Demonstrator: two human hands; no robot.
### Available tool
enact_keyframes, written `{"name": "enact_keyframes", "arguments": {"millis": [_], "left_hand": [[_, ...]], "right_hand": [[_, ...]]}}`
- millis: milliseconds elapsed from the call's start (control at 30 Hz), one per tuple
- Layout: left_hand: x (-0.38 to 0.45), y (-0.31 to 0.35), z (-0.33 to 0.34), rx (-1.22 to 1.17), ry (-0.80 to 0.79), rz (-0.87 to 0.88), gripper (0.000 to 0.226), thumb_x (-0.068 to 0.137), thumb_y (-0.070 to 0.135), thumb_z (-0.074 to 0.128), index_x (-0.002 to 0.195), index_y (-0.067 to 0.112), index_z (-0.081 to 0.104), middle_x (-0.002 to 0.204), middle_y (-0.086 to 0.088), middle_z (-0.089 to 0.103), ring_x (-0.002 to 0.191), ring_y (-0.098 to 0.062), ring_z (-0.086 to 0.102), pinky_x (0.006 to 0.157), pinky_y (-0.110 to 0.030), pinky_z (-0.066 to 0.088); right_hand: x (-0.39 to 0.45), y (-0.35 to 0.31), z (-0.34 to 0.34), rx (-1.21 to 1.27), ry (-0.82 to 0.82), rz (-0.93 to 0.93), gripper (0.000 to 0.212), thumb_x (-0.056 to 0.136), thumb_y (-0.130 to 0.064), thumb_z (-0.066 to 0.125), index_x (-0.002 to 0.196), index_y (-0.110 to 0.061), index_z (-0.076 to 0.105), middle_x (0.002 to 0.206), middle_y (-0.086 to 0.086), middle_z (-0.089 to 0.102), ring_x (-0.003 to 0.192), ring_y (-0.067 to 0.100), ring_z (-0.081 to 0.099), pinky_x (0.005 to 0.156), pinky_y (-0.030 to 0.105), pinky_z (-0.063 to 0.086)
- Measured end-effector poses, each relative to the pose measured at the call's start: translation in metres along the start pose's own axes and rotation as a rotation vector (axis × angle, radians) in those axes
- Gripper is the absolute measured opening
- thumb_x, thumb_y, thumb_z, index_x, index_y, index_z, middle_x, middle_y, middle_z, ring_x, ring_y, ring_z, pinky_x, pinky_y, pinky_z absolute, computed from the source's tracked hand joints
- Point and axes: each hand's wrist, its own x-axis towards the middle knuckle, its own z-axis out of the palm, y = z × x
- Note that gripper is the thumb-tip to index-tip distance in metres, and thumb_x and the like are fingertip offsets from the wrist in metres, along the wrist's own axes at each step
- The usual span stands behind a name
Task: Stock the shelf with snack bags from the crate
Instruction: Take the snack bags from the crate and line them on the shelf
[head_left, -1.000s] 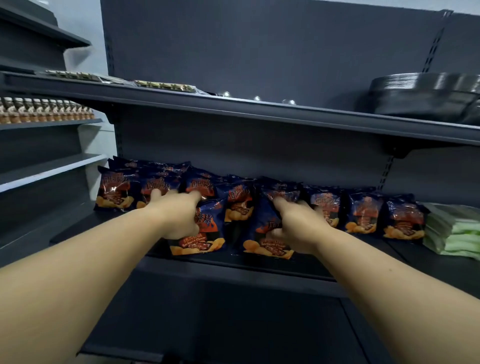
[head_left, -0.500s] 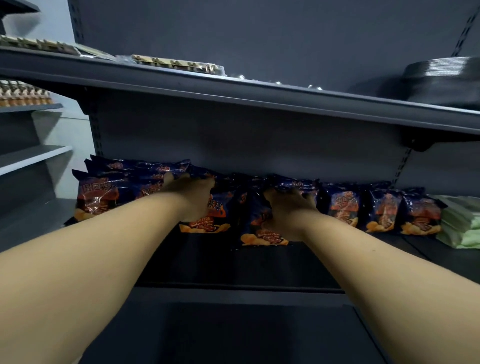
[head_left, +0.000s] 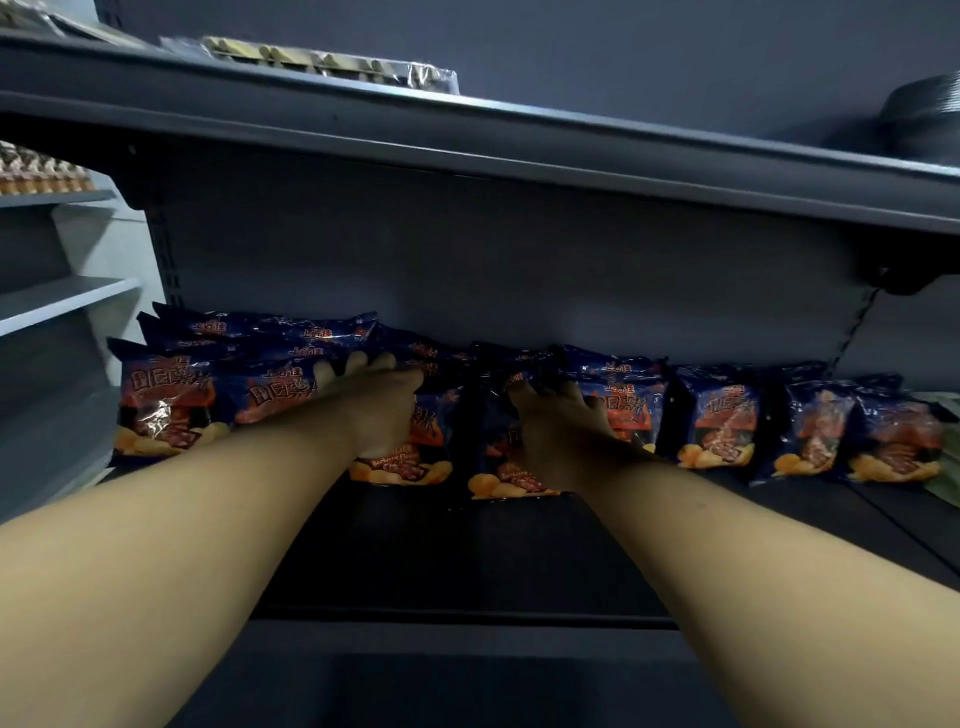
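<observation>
Small bottles (head_left: 44, 174) on far-left side shelving; snack bags (head_left: 166, 410) rowed along shelf (head_left: 467, 561), dark blue, "Barbecue" legible; left hand (head_left: 371, 405) fingers flat on bags; right hand (head_left: 558, 434) fingers curled gripping a bag; foil packs (head_left: 332, 65) overhead; green packets (head_left: 948, 483) far right

Print on the snack bags

The snack bags (head_left: 171, 410) carry large orange Chinese characters on dark blue, too blurred to read surely; one front bag (head_left: 400, 465) shows what looks like "Barbecue Flavor" in small script near its bottom edge.
</observation>
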Motion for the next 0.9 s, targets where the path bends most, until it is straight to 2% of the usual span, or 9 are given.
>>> {"name": "enact_keyframes", "arguments": {"millis": [100,200,367,600,767,900], "left_hand": [[0.006,-0.002,0.005,-0.045,-0.023,-0.01,0.064,0.086,0.013,0.059,0.141,0.035,0.034,0.143,-0.001,0.029,0.131,-0.028,0.021,0.109,-0.064,0.014],[0.01,-0.004,0.008,-0.053,-0.027,0.01,0.061,0.086,0.015,0.06,0.139,0.033,0.035,0.142,-0.002,0.029,0.131,-0.028,0.02,0.109,-0.067,0.011],[0.015,-0.003,0.008,-0.069,-0.039,0.024,0.06,0.088,0.023,0.061,0.14,0.033,0.034,0.143,-0.001,0.028,0.133,-0.029,0.019,0.11,-0.066,0.01],[0.019,-0.006,0.011,-0.054,-0.036,0.063,0.066,0.086,0.026,0.061,0.144,0.03,0.03,0.144,-0.001,0.028,0.134,-0.028,0.02,0.111,-0.065,0.011],[0.016,-0.007,0.014,-0.06,0.017,0.082,0.083,0.086,0.028,0.062,0.151,0.032,0.01,0.151,-0.002,0.021,0.137,-0.028,0.018,0.112,-0.063,0.011],[0.011,-0.008,0.021,-0.095,0.088,0.102,0.089,0.085,0.025,0.061,0.152,0.032,0.003,0.15,0.001,0.018,0.137,-0.027,0.016,0.114,-0.061,0.009]], "right_hand": [[0.009,0.002,0.005,0.008,0.005,0.019,0.072,0.092,-0.021,0.057,0.151,-0.021,0.015,0.149,0.007,0.036,0.136,0.033,0.024,0.107,0.053,0.025],[0.016,0.004,0.009,0.023,0.014,0.023,0.071,0.092,-0.022,0.058,0.15,-0.02,0.017,0.148,0.008,0.037,0.135,0.033,0.025,0.106,0.05,0.028],[0.021,0.01,0.013,0.043,0.051,0.043,0.072,0.091,-0.024,0.061,0.149,-0.023,0.019,0.149,0.005,0.035,0.135,0.031,0.026,0.106,0.046,0.03],[0.017,0.013,0.022,0.058,0.065,0.06,0.073,0.091,-0.015,0.059,0.151,-0.021,0.017,0.147,0.007,0.035,0.136,0.032,0.026,0.114,0.049,0.026],[0.013,0.008,0.021,0.061,0.077,0.074,0.075,0.09,-0.013,0.06,0.151,-0.02,0.017,0.149,0.006,0.032,0.14,0.031,0.022,0.116,0.051,0.021],[0.007,0.006,0.018,0.074,0.065,0.087,0.086,0.09,-0.027,0.062,0.154,-0.018,0.004,0.154,0.008,0.023,0.144,0.033,0.012,0.118,0.052,0.013]]}}
